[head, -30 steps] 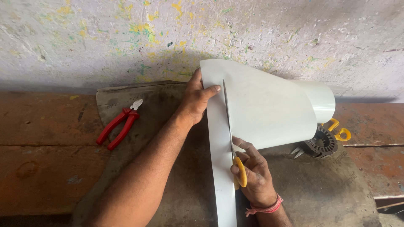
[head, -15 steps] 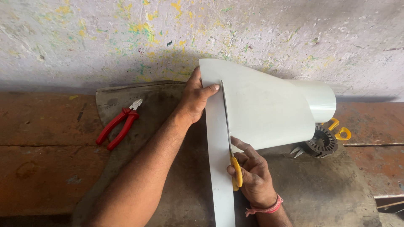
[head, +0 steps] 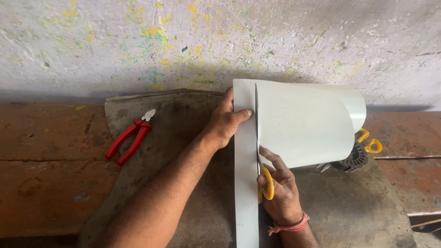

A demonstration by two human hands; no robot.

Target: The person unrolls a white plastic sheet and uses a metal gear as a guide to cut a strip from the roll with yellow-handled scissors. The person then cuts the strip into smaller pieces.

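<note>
- Two hands work one white sheet lying on a dark mat over the counter.
- Left hand lies flat, fingers spread, pinning the narrow cut strip.
- Right hand is clenched around yellow-handled scissors, blades inside the cut.
- Sheet looks thin, light and springy; its far right part curls into a roll, so it is best held near the cut line.
- Strip's long axis runs toward the wall.
- Red pliers lie well apart; what is probably a second yellow tool peeks out beyond the roll.
</note>
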